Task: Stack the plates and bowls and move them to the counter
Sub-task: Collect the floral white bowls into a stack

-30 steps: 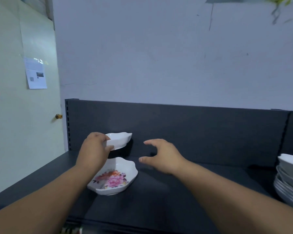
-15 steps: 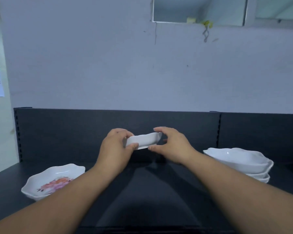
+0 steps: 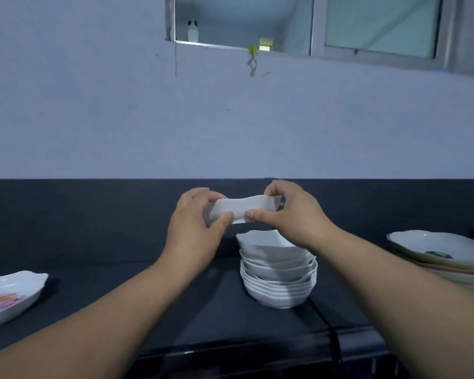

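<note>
View swung right, small white bowl (image 3: 244, 207) carried away from the floral dish (image 3: 8, 294), now held above the stack of white bowls (image 3: 278, 274), right hand (image 3: 293, 217) now gripping it alongside the left hand (image 3: 195, 222).

No text, label, brand, number or sign readable anywhere in view.
</note>
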